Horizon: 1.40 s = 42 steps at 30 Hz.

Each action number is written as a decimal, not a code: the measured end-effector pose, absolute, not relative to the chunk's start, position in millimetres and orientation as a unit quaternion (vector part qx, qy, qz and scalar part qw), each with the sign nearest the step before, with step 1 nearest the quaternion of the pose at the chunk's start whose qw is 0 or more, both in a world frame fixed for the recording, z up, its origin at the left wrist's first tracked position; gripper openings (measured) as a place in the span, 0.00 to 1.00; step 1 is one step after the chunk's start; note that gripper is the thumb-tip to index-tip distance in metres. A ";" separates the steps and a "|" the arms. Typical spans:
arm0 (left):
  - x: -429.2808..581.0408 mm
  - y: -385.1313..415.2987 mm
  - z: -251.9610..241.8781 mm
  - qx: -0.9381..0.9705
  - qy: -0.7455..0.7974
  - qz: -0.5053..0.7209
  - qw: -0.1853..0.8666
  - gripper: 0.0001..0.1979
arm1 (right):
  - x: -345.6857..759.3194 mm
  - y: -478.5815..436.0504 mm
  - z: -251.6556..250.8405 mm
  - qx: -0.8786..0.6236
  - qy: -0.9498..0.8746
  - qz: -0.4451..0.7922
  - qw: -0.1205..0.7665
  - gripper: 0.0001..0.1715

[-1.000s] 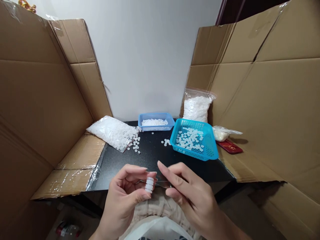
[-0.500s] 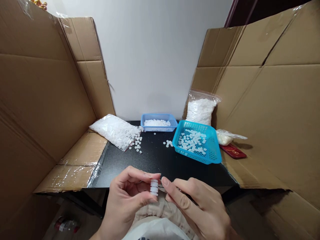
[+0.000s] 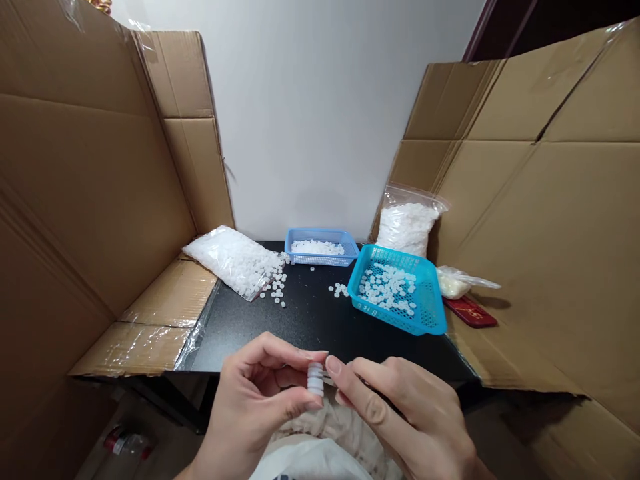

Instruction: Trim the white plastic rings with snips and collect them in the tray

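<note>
Between the thumb and forefinger of my left hand [image 3: 250,393] is a short upright stack of white plastic rings [image 3: 315,381], gripped at its top and bottom. My right hand [image 3: 400,407] is closed just to the right of the stack, its forefinger tip beside the upper rings. Something thin and pale shows between its fingers and the stack, too small and hidden to name. Both hands are above my lap, in front of the table's near edge.
On the black table [image 3: 300,313] are a turquoise basket [image 3: 431,300] and a blue basket [image 3: 323,261] with small white pieces. A plastic bag [image 3: 225,257] spills similar pieces. Another full bag [image 3: 406,227], a small bag [image 3: 453,283] and a red object [image 3: 471,312] lie right. Cardboard walls [image 3: 560,233] flank the table.
The view has shifted slightly, moving the scene a little within the picture. Both hands keep nearly the same pose, with the ring stack still in my left hand.
</note>
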<state>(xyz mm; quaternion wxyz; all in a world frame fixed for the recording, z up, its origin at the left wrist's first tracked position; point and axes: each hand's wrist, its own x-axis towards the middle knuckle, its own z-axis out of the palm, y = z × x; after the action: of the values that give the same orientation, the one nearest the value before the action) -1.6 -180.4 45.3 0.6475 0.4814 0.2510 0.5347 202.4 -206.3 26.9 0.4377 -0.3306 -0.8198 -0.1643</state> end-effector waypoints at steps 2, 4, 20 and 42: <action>-1.7 -180.5 45.1 0.479 0.250 0.533 0.651 0.11 | 204.2 -206.6 27.0 -0.328 -0.825 -0.167 0.429 0.30; -1.5 -180.1 45.0 0.477 0.254 0.534 0.650 0.11 | 205.2 -207.1 26.3 -0.323 -0.832 -0.171 0.418 0.30; -3.5 -183.0 46.7 0.468 0.292 0.534 0.641 0.11 | 204.7 -208.6 23.0 -0.326 -0.836 -0.185 0.401 0.29; -2.8 -183.6 46.8 0.529 0.291 0.569 0.559 0.11 | 202.4 -209.4 34.1 -0.317 -0.799 0.030 0.510 0.26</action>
<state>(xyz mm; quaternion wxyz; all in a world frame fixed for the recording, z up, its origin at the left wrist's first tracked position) -2.8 -183.6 46.8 0.5589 0.5286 0.2911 0.5688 202.4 -209.4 34.1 0.5101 -0.3168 -0.7991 0.0300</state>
